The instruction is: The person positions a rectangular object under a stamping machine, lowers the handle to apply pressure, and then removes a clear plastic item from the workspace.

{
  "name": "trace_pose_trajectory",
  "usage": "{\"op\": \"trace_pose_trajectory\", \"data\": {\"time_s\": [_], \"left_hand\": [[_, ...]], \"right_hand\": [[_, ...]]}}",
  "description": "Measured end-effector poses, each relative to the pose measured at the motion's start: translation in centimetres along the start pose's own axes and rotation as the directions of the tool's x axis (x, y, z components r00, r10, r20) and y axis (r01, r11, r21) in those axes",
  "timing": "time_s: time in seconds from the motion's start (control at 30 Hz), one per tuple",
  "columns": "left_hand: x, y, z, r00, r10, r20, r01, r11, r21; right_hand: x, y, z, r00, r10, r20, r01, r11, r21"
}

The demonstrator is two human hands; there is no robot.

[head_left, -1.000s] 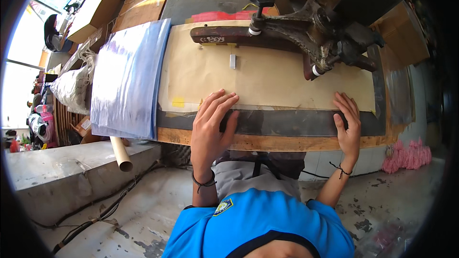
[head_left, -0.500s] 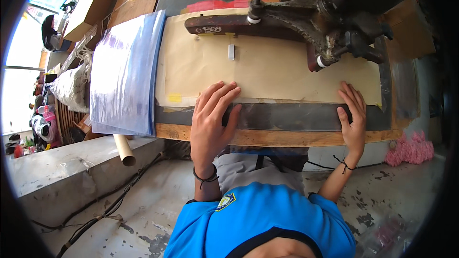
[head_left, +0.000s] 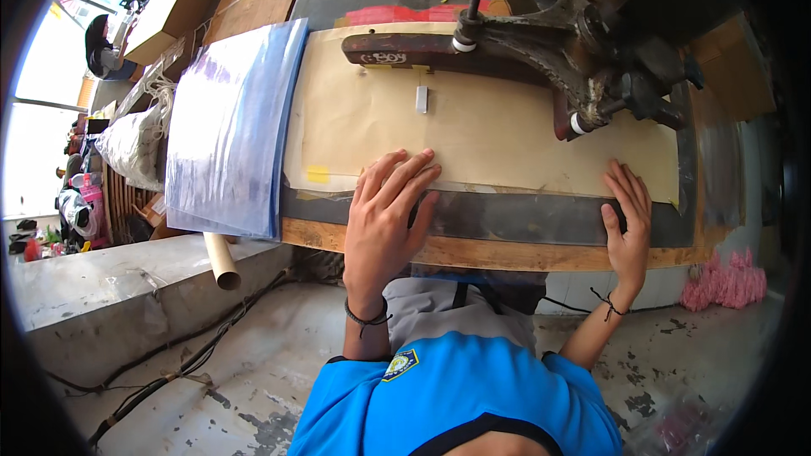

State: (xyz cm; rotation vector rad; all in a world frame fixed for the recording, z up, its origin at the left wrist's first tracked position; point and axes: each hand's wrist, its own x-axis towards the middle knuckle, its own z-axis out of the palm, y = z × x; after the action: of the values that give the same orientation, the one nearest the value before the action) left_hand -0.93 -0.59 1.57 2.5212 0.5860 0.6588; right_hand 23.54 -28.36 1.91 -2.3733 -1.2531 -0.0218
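Worktable, wood-edged (head_left: pixel 507 255): stood over worn grey floor (head_left: pixel 279 329). Left hand (head_left: pixel 384 219): lay open, thumb apart from fingers, fingertips on near margin of tan sheet (head_left: pixel 507 139). Right hand (head_left: pixel 628 224): rested likewise, farther right. Tan sheet: lay flat on dark mat (head_left: pixel 524 218), beside stacked clear plastic sheets (head_left: pixel 228 135). Small silvery block (head_left: pixel 421 100): sat upon it. Dark metal frame (head_left: pixel 524 40): reached over far part. Red strip (head_left: pixel 397 13): showed beyond.

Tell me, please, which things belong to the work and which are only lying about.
Probably in the work:
- left hand
- right hand
- paper they touch
- metal arm over it
- perhaps plastic sheets

Apparently lying about:
- tube
- pink bundle
- white sack
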Motion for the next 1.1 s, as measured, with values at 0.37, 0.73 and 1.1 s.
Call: {"op": "trace_pose_trajectory", "data": {"time_s": [0.37, 0.73, 1.1], "left_hand": [[0.3, 0.4, -0.1, 0.999, -0.027, 0.031, 0.027, 1.0, 0.008], [0.3, 0.9, 0.2, 1.0, -0.011, -0.003, 0.011, 1.0, 0.018], [0.2, 1.1, 0.1, 1.0, 0.008, -0.018, -0.008, 1.0, 0.004]], "right_hand": [[-0.1, 0.0, -0.1, 1.0, 0.002, -0.02, -0.002, 1.0, 0.028], [-0.2, 0.1, -0.2, 0.997, -0.003, -0.08, 0.008, 0.998, 0.066], [-0.7, 0.4, -0.1, 0.996, -0.039, -0.075, 0.044, 0.997, 0.057]]}}
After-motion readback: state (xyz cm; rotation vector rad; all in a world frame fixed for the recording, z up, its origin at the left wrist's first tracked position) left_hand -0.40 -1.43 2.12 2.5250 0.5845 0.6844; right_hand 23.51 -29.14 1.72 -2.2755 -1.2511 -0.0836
